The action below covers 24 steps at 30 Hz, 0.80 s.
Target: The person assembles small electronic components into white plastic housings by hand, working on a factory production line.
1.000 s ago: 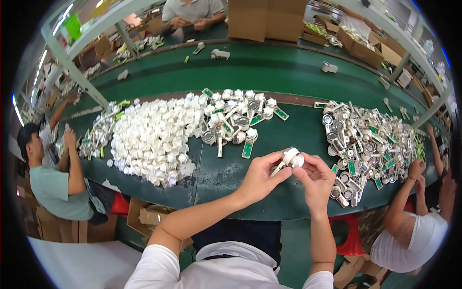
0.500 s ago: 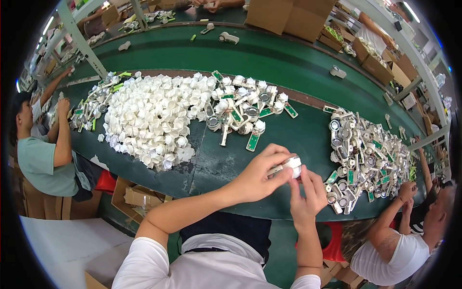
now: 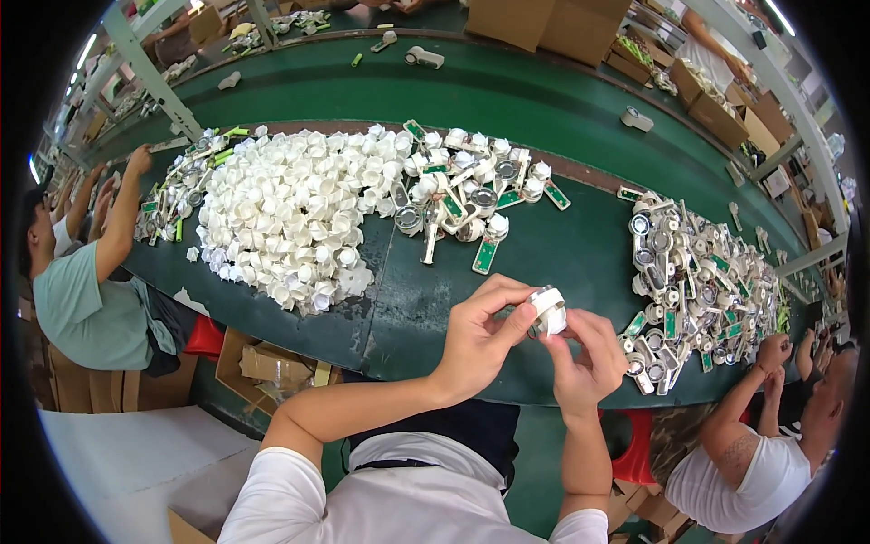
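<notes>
Both hands, the left hand (image 3: 478, 340) and right hand (image 3: 587, 363), pinch a small white plastic part (image 3: 548, 310) between curled fingertips, wrists raised above the green table (image 3: 580, 254).

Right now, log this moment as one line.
left hand: grips white part | right hand: on same part | white pile: beyond, on green bench

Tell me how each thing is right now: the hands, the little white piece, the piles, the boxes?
left hand: closed around the small white part, raised over the table edge.
right hand: fingers pinching the same part from the other side.
small white part: held between both hands, off the table.
white caps pile: heaped loose on the green table.
green-and-silver parts pile: scattered, tangled.
cardboard boxes: standing on the far side.
</notes>
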{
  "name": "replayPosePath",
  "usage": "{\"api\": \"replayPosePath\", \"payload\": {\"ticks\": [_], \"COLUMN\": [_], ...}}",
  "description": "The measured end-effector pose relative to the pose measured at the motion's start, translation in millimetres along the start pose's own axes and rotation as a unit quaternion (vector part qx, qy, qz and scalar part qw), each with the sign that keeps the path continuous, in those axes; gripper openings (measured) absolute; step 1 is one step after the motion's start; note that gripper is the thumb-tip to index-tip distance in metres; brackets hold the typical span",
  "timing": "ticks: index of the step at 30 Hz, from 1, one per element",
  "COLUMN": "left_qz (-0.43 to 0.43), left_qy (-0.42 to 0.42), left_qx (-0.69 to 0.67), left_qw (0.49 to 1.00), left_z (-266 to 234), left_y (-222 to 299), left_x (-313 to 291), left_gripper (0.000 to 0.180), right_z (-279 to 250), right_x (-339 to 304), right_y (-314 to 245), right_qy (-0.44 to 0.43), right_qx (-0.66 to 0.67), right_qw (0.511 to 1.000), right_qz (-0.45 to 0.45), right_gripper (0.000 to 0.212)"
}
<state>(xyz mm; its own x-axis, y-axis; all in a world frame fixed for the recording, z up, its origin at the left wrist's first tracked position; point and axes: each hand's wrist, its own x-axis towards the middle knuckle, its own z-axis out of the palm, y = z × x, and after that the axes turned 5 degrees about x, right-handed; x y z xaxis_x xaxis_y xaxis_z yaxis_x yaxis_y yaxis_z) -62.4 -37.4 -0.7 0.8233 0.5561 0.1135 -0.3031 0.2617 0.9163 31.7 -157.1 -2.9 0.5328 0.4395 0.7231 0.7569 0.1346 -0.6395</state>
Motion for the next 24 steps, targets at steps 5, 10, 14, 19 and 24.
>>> {"api": "replayPosePath", "payload": {"ticks": [5,10,14,19,24], "left_qz": [0.047,-0.016,0.064,0.028,0.034], "left_qy": [0.043,0.048,0.019,-0.015,-0.027], "left_qx": [0.053,0.042,0.179,0.092,0.046], "left_qw": [0.997,0.998,0.982,0.995,0.998], "left_z": [1.9,-0.4,-9.7,-21.2,-23.1], "left_y": [-4.9,-2.7,-4.9,-7.0,-1.7], "left_x": [-0.4,-4.2,-1.0,-2.7,-6.6], "left_gripper": [0.021,0.024,0.037,0.037,0.038], "right_z": [4.8,-1.1,4.4,-0.7,13.2], "right_x": [1.1,8.6,10.9,7.0,-0.1], "right_y": [-2.8,-2.0,-13.5,-0.1,10.2], "right_qy": [-0.008,-0.085,-0.120,-0.094,-0.083], "right_qx": [0.032,-0.099,-0.098,0.198,0.344], "right_qw": [0.998,0.991,0.988,0.962,0.915], "right_qz": [0.059,-0.039,-0.022,0.164,0.192], "right_gripper": [0.034,0.037,0.038,0.041,0.048]}}
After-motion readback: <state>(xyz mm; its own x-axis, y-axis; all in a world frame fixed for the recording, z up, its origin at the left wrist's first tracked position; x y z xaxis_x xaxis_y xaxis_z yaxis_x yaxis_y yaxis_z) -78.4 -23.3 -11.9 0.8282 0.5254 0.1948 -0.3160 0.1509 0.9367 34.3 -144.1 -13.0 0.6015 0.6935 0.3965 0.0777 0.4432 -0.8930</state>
